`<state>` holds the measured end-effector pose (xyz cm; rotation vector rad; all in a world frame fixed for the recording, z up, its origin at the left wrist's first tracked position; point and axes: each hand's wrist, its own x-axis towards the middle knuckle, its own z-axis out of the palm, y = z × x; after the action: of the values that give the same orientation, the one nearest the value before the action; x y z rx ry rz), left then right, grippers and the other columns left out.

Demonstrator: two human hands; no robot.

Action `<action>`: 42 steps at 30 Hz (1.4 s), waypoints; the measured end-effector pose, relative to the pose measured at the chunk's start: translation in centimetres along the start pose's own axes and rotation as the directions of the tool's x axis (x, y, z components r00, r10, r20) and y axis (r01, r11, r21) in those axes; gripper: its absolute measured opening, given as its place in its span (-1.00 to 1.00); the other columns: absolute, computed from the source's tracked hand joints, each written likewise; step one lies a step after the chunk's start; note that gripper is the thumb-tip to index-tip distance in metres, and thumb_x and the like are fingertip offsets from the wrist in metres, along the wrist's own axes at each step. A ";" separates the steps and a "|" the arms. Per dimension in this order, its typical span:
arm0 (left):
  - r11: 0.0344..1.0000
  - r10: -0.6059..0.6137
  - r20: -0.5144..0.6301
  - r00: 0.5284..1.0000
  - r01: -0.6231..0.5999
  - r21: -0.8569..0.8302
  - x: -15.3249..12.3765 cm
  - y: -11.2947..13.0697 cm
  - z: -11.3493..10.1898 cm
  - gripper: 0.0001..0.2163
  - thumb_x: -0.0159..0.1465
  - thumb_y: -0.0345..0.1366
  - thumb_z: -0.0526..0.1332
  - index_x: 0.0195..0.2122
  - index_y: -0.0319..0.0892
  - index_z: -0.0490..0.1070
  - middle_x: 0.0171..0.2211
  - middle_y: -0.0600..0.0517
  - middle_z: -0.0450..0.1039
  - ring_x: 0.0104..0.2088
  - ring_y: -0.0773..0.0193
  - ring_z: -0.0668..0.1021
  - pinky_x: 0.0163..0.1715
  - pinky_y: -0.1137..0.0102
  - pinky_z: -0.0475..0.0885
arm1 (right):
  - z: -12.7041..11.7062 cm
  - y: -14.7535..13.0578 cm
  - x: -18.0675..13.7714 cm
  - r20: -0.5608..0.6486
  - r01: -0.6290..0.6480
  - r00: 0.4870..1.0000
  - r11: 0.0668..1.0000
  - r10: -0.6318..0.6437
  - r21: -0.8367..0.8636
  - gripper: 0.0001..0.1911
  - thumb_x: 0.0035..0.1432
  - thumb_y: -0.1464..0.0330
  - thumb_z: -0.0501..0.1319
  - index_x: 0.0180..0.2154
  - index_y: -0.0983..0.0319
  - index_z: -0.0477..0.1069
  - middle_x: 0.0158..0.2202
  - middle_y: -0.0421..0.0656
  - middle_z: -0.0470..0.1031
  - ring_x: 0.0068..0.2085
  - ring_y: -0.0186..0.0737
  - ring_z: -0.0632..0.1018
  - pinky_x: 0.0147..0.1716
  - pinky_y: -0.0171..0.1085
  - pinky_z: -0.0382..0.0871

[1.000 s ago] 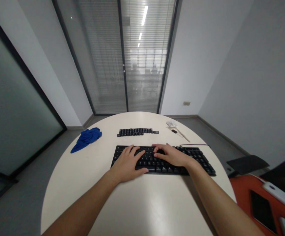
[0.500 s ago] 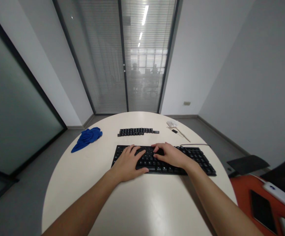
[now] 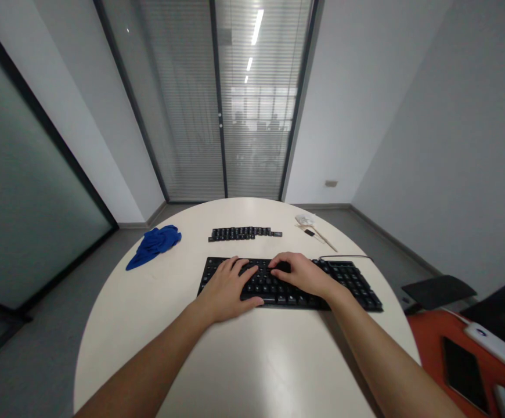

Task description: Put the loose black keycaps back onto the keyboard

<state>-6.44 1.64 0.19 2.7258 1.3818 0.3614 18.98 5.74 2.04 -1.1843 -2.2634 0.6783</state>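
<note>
A black full-size keyboard (image 3: 274, 299) lies across the table in front of me. My left hand (image 3: 228, 290) rests over its left part, fingers spread on the keys and thumb along the front edge; it holds nothing. Above the middle keys, my right hand (image 3: 298, 273) is bent, its thumb and index fingertips brought close in a pinch. Whatever lies between those tips is too small to make out. Beyond the keyboard, loose black keycaps (image 3: 239, 233) sit in rows on the table. Part of the keyboard is hidden under both hands.
The round cream table (image 3: 252, 360) also bears a crumpled blue cloth (image 3: 154, 244) at left. At right are a thin wooden stick (image 3: 324, 239), a small black piece (image 3: 309, 232) and clear plastic (image 3: 306, 219). An orange chair seat (image 3: 435, 342) with a phone (image 3: 465, 371) stands beside the table.
My right thumb and index finger have drawn closer together over the middle keys, the index finger lowering a little. My left hand stays in the same place.
</note>
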 end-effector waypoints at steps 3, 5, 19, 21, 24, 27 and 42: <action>1.000 -0.006 0.006 1.000 0.006 0.002 0.0 0.0 0.0 -0.31 0.30 0.21 0.13 0.35 -0.08 0.21 0.33 -0.13 0.20 0.34 -0.16 0.18 0.33 -0.03 0.08 | 0.5 0.6 0.0 -0.086 0.010 0.996 0.998 -0.016 -0.060 -0.64 0.18 0.27 0.29 0.01 0.19 0.51 0.04 -0.04 0.58 0.08 -0.02 0.55 0.16 -0.04 0.36; 1.000 -0.007 0.004 1.000 0.007 -0.005 0.0 0.0 0.1 -0.30 0.30 0.21 0.13 0.35 -0.08 0.21 0.34 -0.13 0.19 0.35 -0.17 0.18 0.33 -0.04 0.06 | 0.8 1.0 -0.1 -0.081 -0.030 0.997 0.994 0.021 -0.108 -0.57 0.20 0.21 0.27 0.07 0.22 0.49 0.09 0.02 0.55 0.12 0.04 0.53 0.20 0.00 0.33; 1.000 0.002 -0.002 1.000 -0.002 -0.024 0.0 -0.2 0.2 -0.31 0.30 0.22 0.12 0.35 -0.06 0.20 0.34 -0.13 0.19 0.35 -0.17 0.17 0.33 -0.05 0.05 | 1.0 1.6 0.2 0.001 -0.146 0.989 0.984 0.147 -0.100 -0.45 0.21 0.07 0.28 0.12 0.25 0.48 0.13 0.04 0.53 0.14 0.07 0.52 0.23 0.01 0.31; 1.000 -0.001 -0.002 1.000 0.001 -0.024 0.0 -0.1 0.2 -0.31 0.30 0.21 0.13 0.34 -0.06 0.20 0.34 -0.13 0.19 0.35 -0.17 0.16 0.33 -0.05 0.05 | 1.1 1.8 0.3 0.000 -0.160 0.987 0.983 0.160 -0.089 -0.46 0.20 0.08 0.29 0.12 0.25 0.48 0.13 0.03 0.53 0.15 0.08 0.52 0.23 0.02 0.30; 1.000 0.002 0.000 1.000 -0.002 -0.015 0.0 0.0 0.1 -0.32 0.30 0.21 0.13 0.34 -0.07 0.21 0.33 -0.12 0.20 0.35 -0.16 0.17 0.33 -0.03 0.06 | 1.3 2.1 0.5 -0.001 -0.168 0.986 0.982 0.169 -0.084 -0.45 0.19 0.08 0.30 0.12 0.23 0.49 0.13 0.01 0.53 0.16 0.08 0.51 0.24 0.03 0.29; 1.000 0.001 0.000 1.000 -0.001 -0.008 0.0 0.0 0.1 -0.31 0.29 0.21 0.14 0.34 -0.07 0.21 0.33 -0.12 0.20 0.35 -0.16 0.17 0.33 -0.03 0.06 | 1.3 2.2 0.5 0.012 -0.171 0.985 0.981 0.173 -0.089 -0.44 0.19 0.07 0.29 0.13 0.22 0.47 0.15 -0.01 0.52 0.17 0.07 0.50 0.25 0.02 0.27; 1.000 0.000 0.007 1.000 0.000 -0.015 0.0 -0.1 0.2 -0.29 0.31 0.22 0.10 0.36 -0.10 0.16 0.35 -0.14 0.17 0.36 -0.17 0.15 0.34 -0.03 0.04 | 1.2 2.2 0.7 0.034 -0.188 0.981 0.980 0.190 -0.062 -0.47 0.19 0.10 0.30 0.13 0.20 0.48 0.15 -0.03 0.51 0.19 0.08 0.48 0.26 0.06 0.23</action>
<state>-6.51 1.72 -0.04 2.7124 1.3715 0.3600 19.19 7.16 -0.12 -1.4404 -2.2350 0.7162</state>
